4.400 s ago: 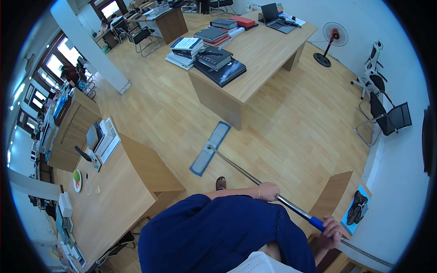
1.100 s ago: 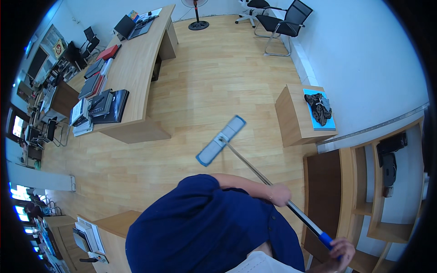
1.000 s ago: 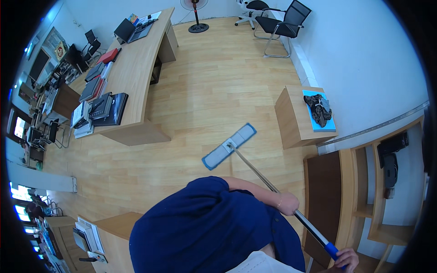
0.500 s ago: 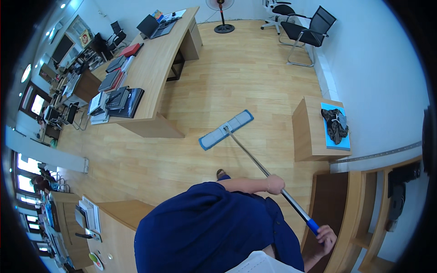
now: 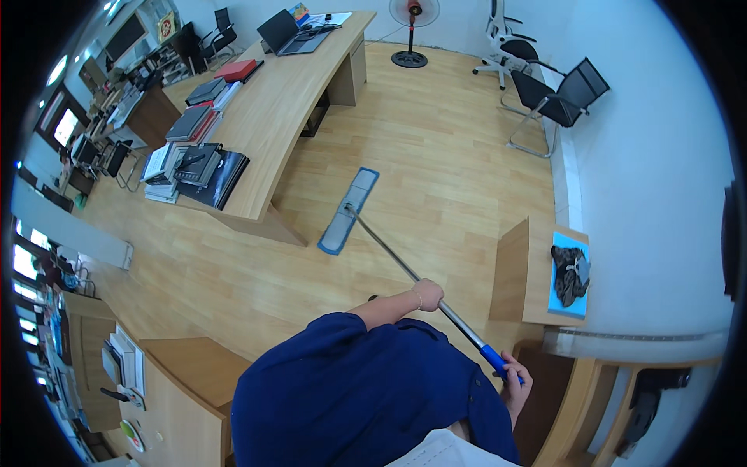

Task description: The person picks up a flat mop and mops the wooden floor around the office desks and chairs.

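Observation:
A flat mop [image 5: 389,253] with a long metal pole slants across the middle of the view. Its grey-and-blue rectangular pad [image 5: 348,208] lies on the wooden floor, near the end of the large desk. My left hand [image 5: 428,295] is wrapped around the middle of the pole. At the upper end, my right hand [image 5: 516,380] closes on the blue grip [image 5: 492,359], close to my right side. Both hands hold the same mop, and the pole tilts down and away to the left.
The large desk [image 5: 268,117] at far left bears books, folders and a laptop. A wooden cabinet [image 5: 510,272] with a blue item and dark cloth on top stands right. A black chair [image 5: 556,101] and a standing fan [image 5: 409,58] are farther back. Shelving [image 5: 580,405] is near right.
The mop pad has swept left and turned more lengthwise. Both hands have shifted left with the pole, keeping their grip. The whole view has also turned somewhat.

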